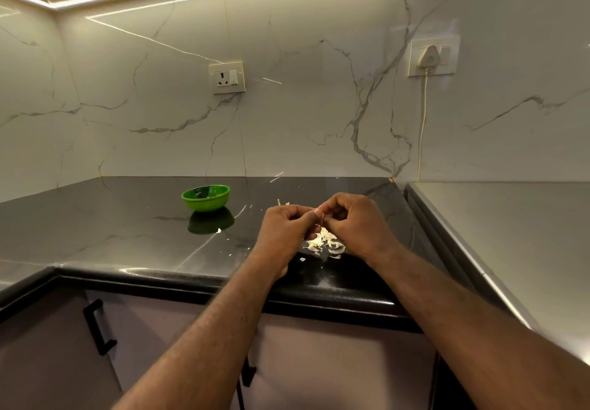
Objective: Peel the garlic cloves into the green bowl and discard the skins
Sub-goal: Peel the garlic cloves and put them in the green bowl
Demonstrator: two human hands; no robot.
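Observation:
My left hand [284,231] and my right hand [354,221] meet above the black countertop [127,234], fingers curled and fingertips pinching a small garlic clove [320,215] between them; the clove is almost wholly hidden by the fingers. Directly beneath the hands lies a pile of pale garlic skins [325,243]. The green bowl [206,197] stands upright to the left and further back, well apart from both hands. Something pale shows inside it, too small to tell.
Loose skin flakes [230,254] are scattered on the counter between bowl and hands. A steel surface [510,234] adjoins the counter on the right. On the marble wall are a socket [227,77] and a plugged-in white cord [423,122]. Cabinet doors with black handles [97,326] sit below.

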